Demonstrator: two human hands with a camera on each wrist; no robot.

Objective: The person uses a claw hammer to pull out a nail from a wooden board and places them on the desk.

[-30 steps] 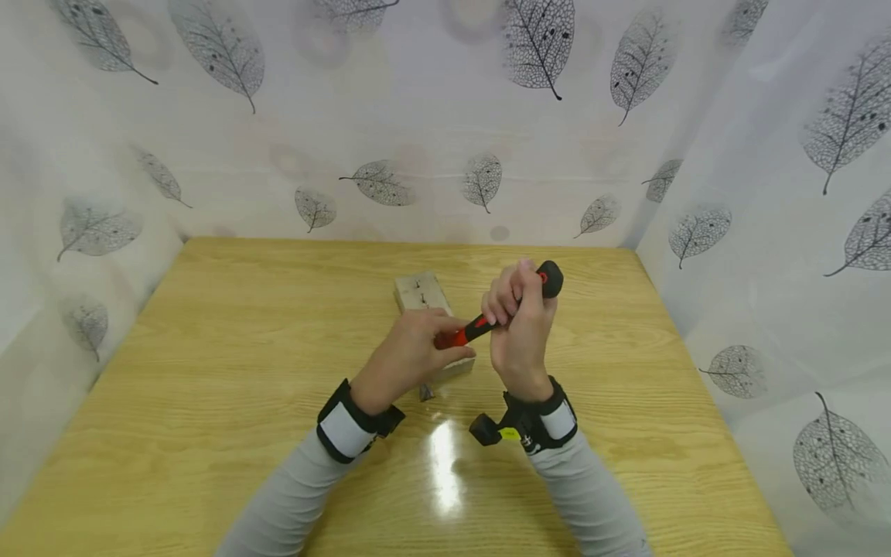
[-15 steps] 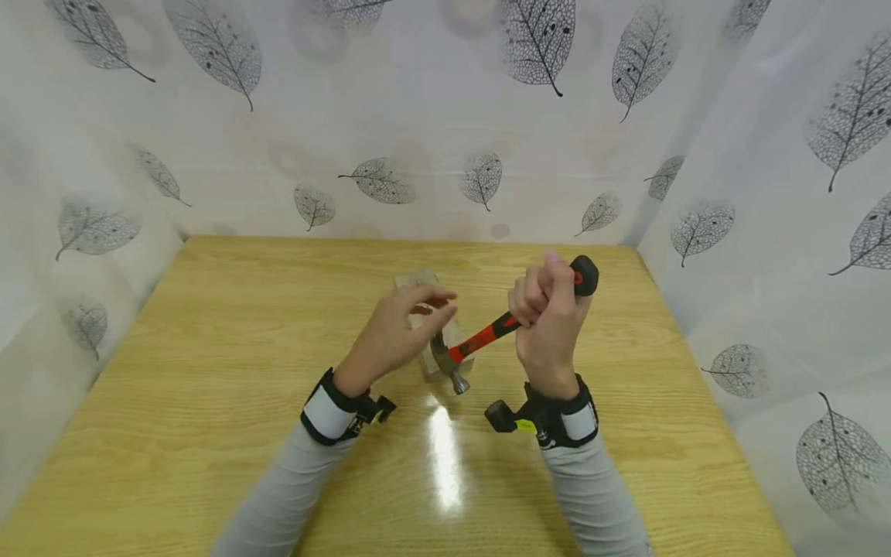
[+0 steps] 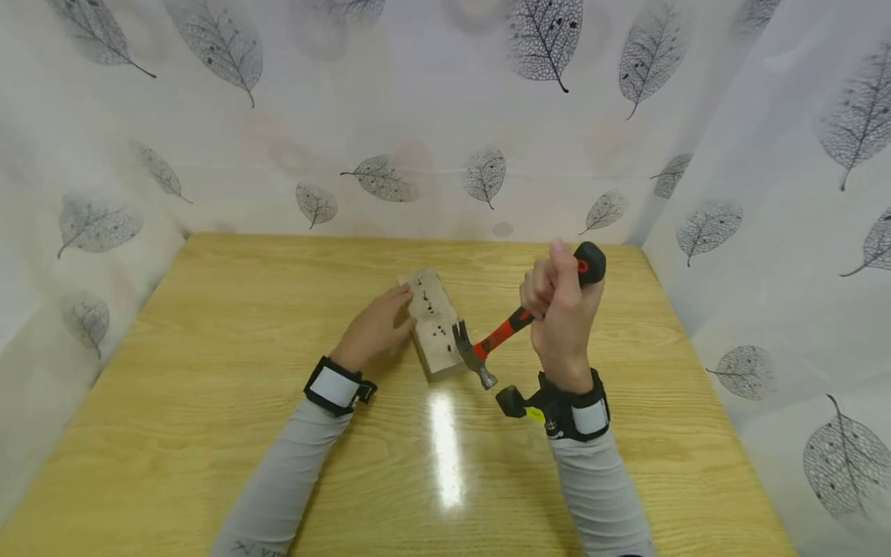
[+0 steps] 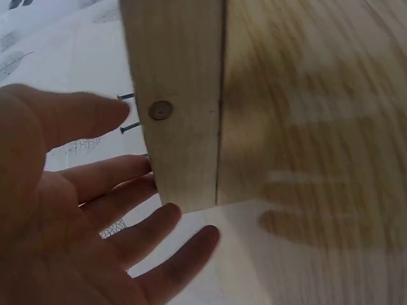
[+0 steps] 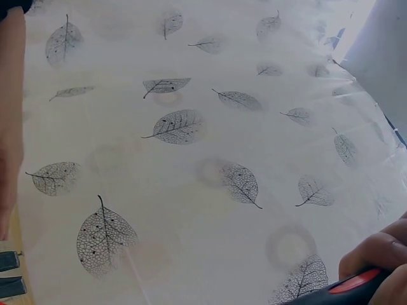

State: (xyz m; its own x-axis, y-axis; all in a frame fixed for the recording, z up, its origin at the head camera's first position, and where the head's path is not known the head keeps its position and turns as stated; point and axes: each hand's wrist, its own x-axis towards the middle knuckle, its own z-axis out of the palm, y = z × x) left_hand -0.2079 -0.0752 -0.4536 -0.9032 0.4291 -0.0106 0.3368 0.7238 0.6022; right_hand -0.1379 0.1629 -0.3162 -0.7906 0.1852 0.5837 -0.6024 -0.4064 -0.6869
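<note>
A pale wooden block (image 3: 445,357) lies aslant on the table, its top face dotted with dark nails and holes. My left hand (image 3: 372,329) is at the block's left side, fingertips right at its edge. In the left wrist view the fingers are spread and fairly straight beside the block (image 4: 181,165); thin nails (image 4: 129,127) stand out of it, and a round disc (image 4: 160,110) shows on its side. My right hand (image 3: 562,313) grips a claw hammer (image 3: 496,338) by its black-and-red handle. The hammer's head hangs by the block's right edge, claw toward the block.
The wood-grain table (image 3: 230,371) reaches back to a pale curtain (image 3: 418,116) printed with dark leaves, which also closes off both sides. Black straps with small cameras sit on both wrists. A bright reflection shines on the tabletop in front of the block.
My left hand has let go of the hammer's head end and moved left to the block's side. The hammer, in my right hand, has shifted right, off the block, uncovering its top.
</note>
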